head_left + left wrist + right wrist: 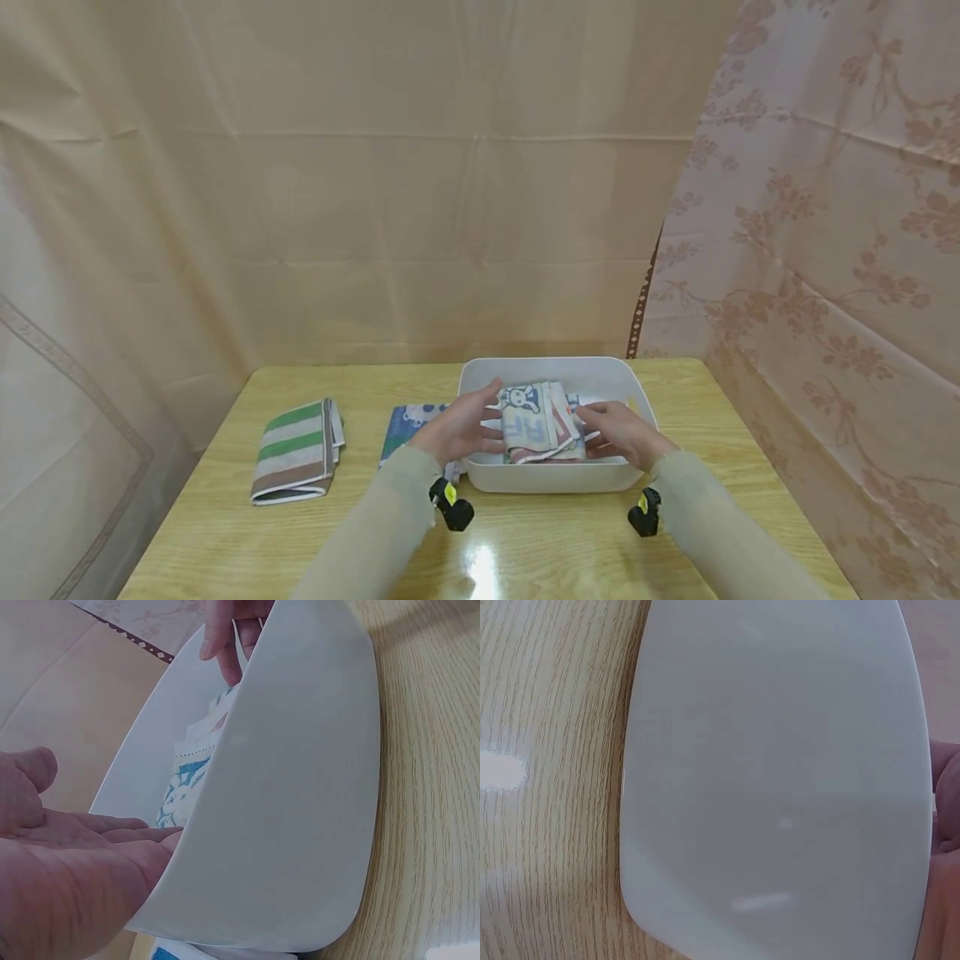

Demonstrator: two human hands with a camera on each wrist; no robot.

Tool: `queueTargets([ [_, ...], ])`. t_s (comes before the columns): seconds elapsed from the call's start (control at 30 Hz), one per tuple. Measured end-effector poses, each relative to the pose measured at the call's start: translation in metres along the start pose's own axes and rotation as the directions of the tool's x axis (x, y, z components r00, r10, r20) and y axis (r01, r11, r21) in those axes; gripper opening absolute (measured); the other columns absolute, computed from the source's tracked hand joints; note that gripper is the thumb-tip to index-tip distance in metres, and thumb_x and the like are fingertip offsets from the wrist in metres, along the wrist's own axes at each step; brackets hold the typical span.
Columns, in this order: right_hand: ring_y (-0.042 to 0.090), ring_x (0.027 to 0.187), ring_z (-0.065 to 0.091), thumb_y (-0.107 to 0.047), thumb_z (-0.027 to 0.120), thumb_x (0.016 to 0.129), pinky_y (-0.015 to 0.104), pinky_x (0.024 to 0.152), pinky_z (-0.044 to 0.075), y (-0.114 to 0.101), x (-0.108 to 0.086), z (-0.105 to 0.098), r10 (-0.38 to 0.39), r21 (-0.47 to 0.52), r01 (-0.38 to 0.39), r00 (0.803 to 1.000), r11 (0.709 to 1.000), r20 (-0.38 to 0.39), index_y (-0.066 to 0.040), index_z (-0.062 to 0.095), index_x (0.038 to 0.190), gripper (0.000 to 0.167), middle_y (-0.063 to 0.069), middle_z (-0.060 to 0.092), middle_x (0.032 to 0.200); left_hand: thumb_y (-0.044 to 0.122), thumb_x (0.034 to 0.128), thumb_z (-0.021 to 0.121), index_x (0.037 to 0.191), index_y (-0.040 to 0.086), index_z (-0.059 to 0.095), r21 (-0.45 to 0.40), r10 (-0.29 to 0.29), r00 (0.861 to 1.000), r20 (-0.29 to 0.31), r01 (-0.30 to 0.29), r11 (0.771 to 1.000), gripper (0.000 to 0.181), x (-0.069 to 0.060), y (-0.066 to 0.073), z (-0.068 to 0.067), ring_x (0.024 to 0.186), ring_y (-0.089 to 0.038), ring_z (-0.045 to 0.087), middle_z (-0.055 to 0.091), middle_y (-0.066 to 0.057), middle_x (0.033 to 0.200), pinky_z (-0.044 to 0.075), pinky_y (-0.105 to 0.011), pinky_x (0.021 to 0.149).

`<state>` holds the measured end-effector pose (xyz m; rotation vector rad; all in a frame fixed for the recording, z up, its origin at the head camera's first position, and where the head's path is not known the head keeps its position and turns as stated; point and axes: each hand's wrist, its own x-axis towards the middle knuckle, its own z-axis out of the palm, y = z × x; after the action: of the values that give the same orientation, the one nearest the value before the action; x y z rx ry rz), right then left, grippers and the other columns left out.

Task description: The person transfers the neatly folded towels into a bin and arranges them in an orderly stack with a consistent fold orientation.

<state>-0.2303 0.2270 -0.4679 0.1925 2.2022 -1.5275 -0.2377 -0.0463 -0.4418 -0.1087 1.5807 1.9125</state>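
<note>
A folded towel point(525, 425) with a blue cartoon animal and reddish trim lies inside a white plastic bin point(555, 478). At its left side is my left hand point(459, 427), reaching over the rim with fingers extended; the left wrist view shows its palm point(71, 870) turned up. My right hand point(621, 433) is inside the bin by the towel's right edge, fingers loosely bent. Whether its fingertips touch the cloth cannot be told. From the right wrist, the bin's outer wall point(780, 772) hides most of that hand point(946, 817).
A folded towel with green, white and brown stripes point(296, 454) lies at the table's left. Another blue towel point(408, 425) sits left of the bin, partly behind my left forearm. Curtains point(450, 208) hang behind the wooden table point(555, 550).
</note>
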Motion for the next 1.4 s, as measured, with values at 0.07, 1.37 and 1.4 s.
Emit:
queueTargets([
  [0.07, 0.025, 0.091, 0.068, -0.032, 0.046, 0.110, 0.037, 0.079, 0.062, 0.001, 0.000, 0.000, -0.007, -0.006, 0.007, 1.000, 1.000, 0.007, 0.011, 0.042, 0.146, 0.057, 0.020, 0.064, 0.117, 0.056, 0.1043, 0.048, 0.161, -0.001, 0.014, -0.002, -0.003, 1.000, -0.004, 0.003, 1.000, 0.087, 0.000, 0.000, 0.000, 0.144, -0.060, 0.026, 0.020, -0.031, 0.164, 0.038, -0.063, 0.112],
  [1.37, 0.034, 0.105, 0.069, -0.025, 0.049, 0.109, 0.044, 0.088, 0.061, -0.011, -0.019, -0.011, -0.071, -0.003, 0.071, 0.997, 0.997, 0.016, 0.013, 0.036, 0.150, 0.057, 0.030, 0.061, 0.132, 0.046, 0.1068, 0.050, 0.161, 0.001, 0.019, -0.088, 0.059, 0.994, 0.089, -0.051, 0.995, 0.077, -0.019, 0.003, -0.011, 0.143, -0.057, 0.031, 0.021, -0.028, 0.164, 0.042, -0.057, 0.112],
  [1.4, 0.035, 0.106, 0.069, -0.025, 0.050, 0.108, 0.044, 0.088, 0.061, -0.011, -0.020, -0.011, -0.074, 0.000, 0.074, 0.997, 0.997, 0.017, 0.012, 0.035, 0.150, 0.058, 0.030, 0.060, 0.132, 0.046, 0.1067, 0.050, 0.161, 0.002, 0.020, -0.094, 0.061, 0.994, 0.091, -0.052, 0.994, 0.076, -0.021, 0.003, -0.013, 0.143, -0.057, 0.033, 0.023, -0.028, 0.164, 0.044, -0.057, 0.111],
])
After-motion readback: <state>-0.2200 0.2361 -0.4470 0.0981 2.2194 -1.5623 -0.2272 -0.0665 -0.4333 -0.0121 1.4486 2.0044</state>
